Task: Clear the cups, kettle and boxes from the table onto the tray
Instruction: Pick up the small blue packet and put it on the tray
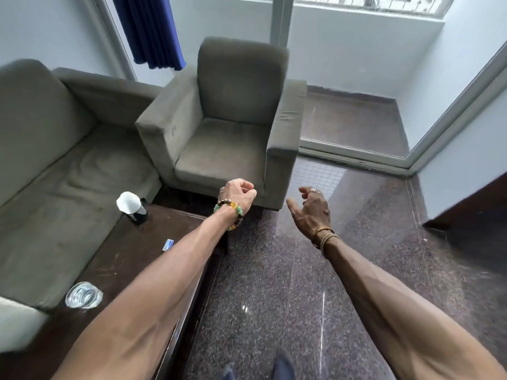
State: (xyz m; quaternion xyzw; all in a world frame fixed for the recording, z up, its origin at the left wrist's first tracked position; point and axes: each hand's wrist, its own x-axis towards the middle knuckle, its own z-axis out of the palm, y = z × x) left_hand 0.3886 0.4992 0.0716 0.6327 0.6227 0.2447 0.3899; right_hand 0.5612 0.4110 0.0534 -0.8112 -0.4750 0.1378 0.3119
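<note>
Left hand [237,194] is held fisted, empty; right hand [311,209] relaxed, empty. Kettle [135,209], box [168,244] and glass [83,294] are seen on tabletop [123,259] beside armchair [227,127].

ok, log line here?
left hand: curled, empty | right hand: open, empty | dark wooden table: clear glass tumbler, small blue-white box | tray: unseen

We have a single view, from a wide-angle camera worn on the head, facing forward and steeply down. Both forearms reach in from the lower edge, with the left hand [238,193] and right hand [311,207] near mid-frame. The dark counter [153,231] sits close below at lower left. The armchair [233,119] and floor [274,283] lie ahead, and straight lines bow toward the edges.
</note>
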